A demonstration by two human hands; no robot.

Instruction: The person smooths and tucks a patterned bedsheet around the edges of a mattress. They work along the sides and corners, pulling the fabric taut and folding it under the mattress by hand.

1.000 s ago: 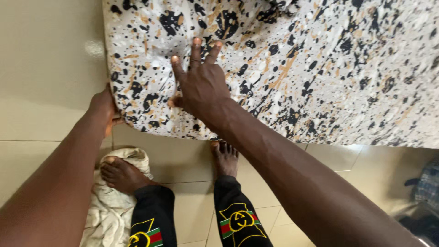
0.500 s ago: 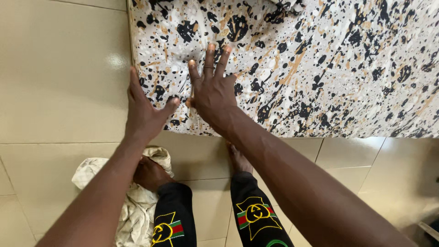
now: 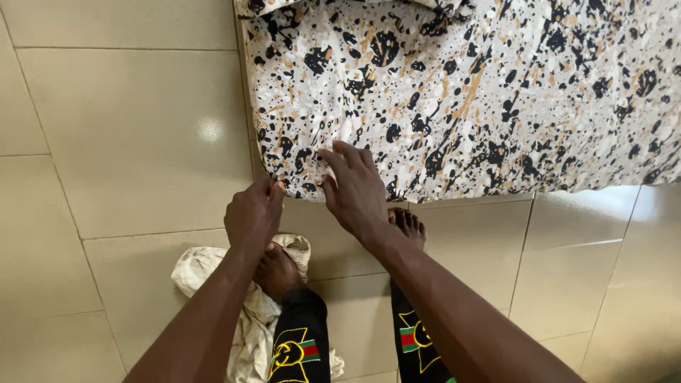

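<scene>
Left hand (image 3: 253,216) pinching the near corner of the splatter-print sheet (image 3: 461,92), right hand (image 3: 358,190) at its 3 o'clock — fingers (image 3: 339,157) spread flat on the edge — sheet covering the mattress, cream cloth (image 3: 206,266) on tiled floor (image 3: 128,142) at 6 o'clock

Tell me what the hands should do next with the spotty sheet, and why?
Probably pull the corner of the spotted sheet down and under. The left hand pinches its lower corner edge, the right hand lies flat beside it, and the fabric there looks wrinkled.
</scene>
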